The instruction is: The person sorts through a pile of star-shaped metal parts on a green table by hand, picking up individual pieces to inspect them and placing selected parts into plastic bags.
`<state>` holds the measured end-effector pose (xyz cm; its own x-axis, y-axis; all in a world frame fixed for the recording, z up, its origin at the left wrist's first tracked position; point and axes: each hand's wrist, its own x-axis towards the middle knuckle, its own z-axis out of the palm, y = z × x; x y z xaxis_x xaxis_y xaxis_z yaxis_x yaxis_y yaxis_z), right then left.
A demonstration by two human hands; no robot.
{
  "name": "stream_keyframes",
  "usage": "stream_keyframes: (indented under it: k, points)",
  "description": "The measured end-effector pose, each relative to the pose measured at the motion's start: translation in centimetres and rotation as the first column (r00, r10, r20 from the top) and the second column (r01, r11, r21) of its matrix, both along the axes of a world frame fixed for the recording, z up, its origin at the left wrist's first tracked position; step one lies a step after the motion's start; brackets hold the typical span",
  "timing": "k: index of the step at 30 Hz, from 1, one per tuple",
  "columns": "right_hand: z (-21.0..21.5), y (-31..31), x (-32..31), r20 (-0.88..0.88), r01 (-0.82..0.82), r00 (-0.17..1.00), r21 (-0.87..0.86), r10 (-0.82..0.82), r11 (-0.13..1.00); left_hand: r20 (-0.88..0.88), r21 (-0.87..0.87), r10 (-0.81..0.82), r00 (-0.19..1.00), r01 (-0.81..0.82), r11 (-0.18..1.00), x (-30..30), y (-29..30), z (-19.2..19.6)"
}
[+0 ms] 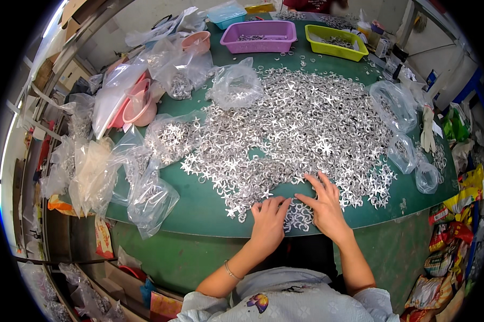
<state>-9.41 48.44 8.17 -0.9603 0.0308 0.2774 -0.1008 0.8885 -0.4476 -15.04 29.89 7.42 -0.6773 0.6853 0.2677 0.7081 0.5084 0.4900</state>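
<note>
A wide heap of small silvery metal pieces [317,123], many star-shaped and others like rings or crescents, covers the middle of the green table [199,214]. At its near edge, my left hand [268,220] rests palm down with loosely bent fingers touching the pieces. My right hand [329,210] is open beside it, fingers spread over the heap and thumb reaching toward the left hand. Between the two hands, close to the table edge, lies a small cluster of ring-like pieces [297,217]. I see nothing gripped in either hand; the undersides of the fingers are hidden.
Clear plastic bags [150,201] of pieces crowd the left side, near pink basins [140,110]. A purple tub [258,37] and a lime-green tub [335,43] stand at the back. More bags [394,107] and a pale glove [428,129] lie right. Someone in dark red [309,5] is beyond.
</note>
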Motion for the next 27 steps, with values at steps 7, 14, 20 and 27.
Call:
stream_keyframes:
  k: [7, 14, 20, 27]
  points:
    - [0.9, 0.7, 2.4, -0.079, -0.016, 0.997, -0.391, -0.016, 0.92, 0.75, 0.42, -0.456, 0.48, 0.187, 0.888, 3.1, -2.8, 2.3]
    - [0.4, -0.6, 3.6, -0.051, -0.063, 0.998, -0.373, 0.048, 0.926, 0.693, 0.337, -0.503, -0.517, -0.385, 0.86, 7.2, -2.5, -6.9]
    - [0.5, -0.5, 4.2, -0.046, 0.0, 0.999, -0.342, -0.017, 0.94, 0.584, 0.251, -0.574, -0.574, -0.545, 0.8, 6.1, 0.5, -7.4]
    - [0.1, -0.2, 4.5, -0.01, 0.027, 0.999, -0.402, -0.034, 0.915, 0.555, 0.267, -0.588, -0.589, -0.543, 0.796, 6.3, 1.5, -7.5]
